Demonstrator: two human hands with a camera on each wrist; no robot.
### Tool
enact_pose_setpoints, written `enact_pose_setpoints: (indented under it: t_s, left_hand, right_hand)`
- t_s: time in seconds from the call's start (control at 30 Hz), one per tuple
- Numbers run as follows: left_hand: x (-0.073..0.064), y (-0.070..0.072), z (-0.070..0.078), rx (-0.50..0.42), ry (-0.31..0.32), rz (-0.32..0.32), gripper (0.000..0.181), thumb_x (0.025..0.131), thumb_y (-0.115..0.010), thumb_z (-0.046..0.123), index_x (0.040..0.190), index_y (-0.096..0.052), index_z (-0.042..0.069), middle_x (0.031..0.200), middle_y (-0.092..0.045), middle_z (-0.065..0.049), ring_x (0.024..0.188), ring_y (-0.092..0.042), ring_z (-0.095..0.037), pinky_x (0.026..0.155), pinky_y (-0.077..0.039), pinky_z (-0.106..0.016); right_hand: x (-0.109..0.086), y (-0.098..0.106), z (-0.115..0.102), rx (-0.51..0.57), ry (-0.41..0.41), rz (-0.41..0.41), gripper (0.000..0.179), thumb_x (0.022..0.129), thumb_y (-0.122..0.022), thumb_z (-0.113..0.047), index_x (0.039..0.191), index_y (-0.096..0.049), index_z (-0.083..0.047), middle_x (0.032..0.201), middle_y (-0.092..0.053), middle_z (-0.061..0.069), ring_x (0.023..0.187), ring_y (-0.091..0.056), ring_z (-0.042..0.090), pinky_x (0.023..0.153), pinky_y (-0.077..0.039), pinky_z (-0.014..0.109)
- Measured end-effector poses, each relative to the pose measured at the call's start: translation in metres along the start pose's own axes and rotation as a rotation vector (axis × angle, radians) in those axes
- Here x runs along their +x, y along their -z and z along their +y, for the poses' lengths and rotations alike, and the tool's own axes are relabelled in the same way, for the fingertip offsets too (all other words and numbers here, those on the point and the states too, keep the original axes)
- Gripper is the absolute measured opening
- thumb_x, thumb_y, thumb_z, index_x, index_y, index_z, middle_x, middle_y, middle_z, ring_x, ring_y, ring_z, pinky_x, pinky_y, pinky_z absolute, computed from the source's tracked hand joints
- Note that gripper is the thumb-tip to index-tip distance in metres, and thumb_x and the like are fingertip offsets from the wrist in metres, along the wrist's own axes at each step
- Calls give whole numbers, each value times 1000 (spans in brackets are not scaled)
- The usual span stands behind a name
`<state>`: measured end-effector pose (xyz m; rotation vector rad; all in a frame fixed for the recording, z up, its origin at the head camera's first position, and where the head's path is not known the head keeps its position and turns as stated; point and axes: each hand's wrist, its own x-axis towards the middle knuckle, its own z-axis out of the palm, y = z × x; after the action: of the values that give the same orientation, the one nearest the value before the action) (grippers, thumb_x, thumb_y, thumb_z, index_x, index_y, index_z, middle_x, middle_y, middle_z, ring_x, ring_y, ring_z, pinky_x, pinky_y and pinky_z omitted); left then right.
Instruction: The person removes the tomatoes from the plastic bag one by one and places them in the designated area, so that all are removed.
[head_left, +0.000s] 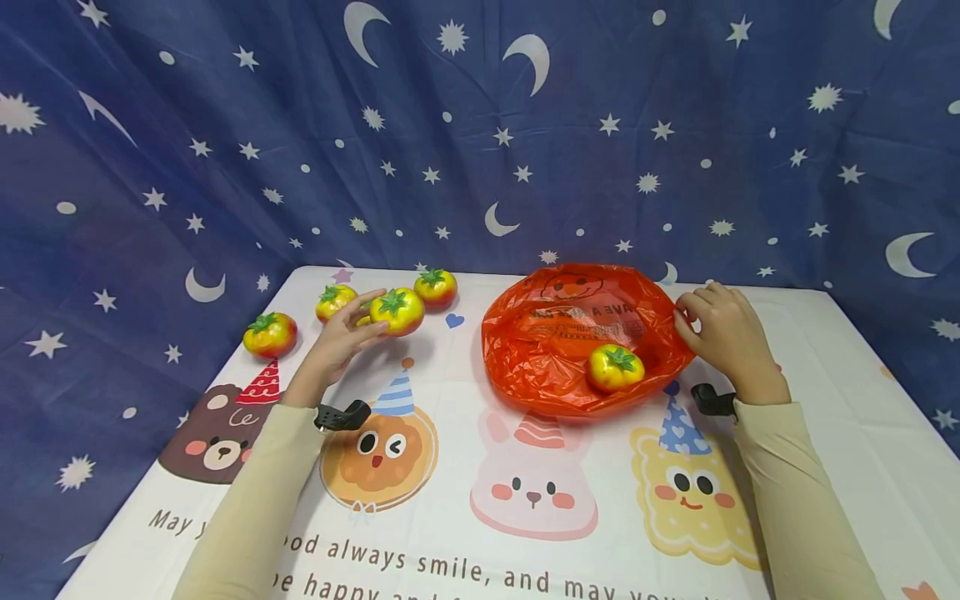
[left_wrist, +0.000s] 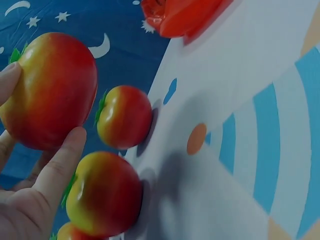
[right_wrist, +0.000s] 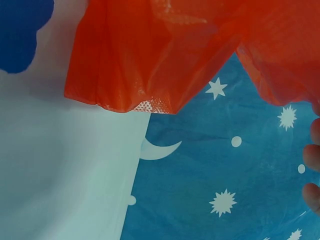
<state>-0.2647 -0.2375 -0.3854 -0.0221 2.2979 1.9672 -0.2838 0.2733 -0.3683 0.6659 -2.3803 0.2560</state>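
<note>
My left hand [head_left: 341, 337] holds a red-and-yellow tomato [head_left: 397, 312] with a green leafy top, raised above the white tablecloth. In the left wrist view, thumb and fingers grip that tomato [left_wrist: 52, 90] from its sides. To the right, a red plastic bag [head_left: 525, 367] lies spread with its mouth facing up. My right hand [head_left: 723, 333] pinches the bag's right rim; in the right wrist view only some fingertips [right_wrist: 312, 157] show beside the hanging red plastic [right_wrist: 135, 55]. Inside the bag sits another tomato [head_left: 615, 367].
Around my left hand, more tomatoes rest on the cloth: one at the left edge [head_left: 270, 335], one behind the hand [head_left: 335, 302] and one farther back [head_left: 435, 288]. A blue star-and-moon curtain [head_left: 465, 133] rises behind the table. Cartoon prints [head_left: 532, 492] decorate the cloth.
</note>
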Motion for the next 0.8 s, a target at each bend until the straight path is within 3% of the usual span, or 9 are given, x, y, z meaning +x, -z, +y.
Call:
enact_pose_setpoints:
  t_s: [0.13, 0.37, 0.63, 0.8]
  left_hand:
    - [-5, 8, -1, -4, 4, 15, 61, 92, -60, 16, 147, -32, 20, 151, -22, -16, 133, -31, -29, 86, -50, -12]
    - [-15, 21, -2, -25, 13, 31, 62, 92, -60, 18, 147, -31, 21, 152, -23, -16, 131, -32, -25, 100, -42, -29]
    - [-23, 34, -5, -59, -3, 71, 62, 91, -61, 17, 146, -34, 22, 151, -21, -18, 119, -41, -17, 89, -50, -16]
    - [-27, 42, -6, -64, 9, 92, 64, 92, -60, 16, 148, -30, 23, 156, -9, -17, 135, -29, -29, 84, -49, -11]
  right_hand:
    - [0, 0, 0, -4, -1, -2, 7, 72, -69, -1, 75, -64, 1, 65, -61, 14, 67, -48, 27, 63, -47, 44]
    - [1, -1, 0, -5, -6, -7, 8, 71, -70, -1, 77, -64, 1, 66, -61, 14, 67, -48, 27, 63, -48, 44]
    - [1, -1, 0, -5, -7, -9, 9, 71, -71, -1, 76, -64, 1, 66, -62, 15, 67, -48, 27, 65, -48, 44]
    - [1, -1, 0, -5, -14, -14, 9, 71, -71, -1, 77, -64, 2, 66, -62, 15, 67, -48, 27, 64, -48, 44]
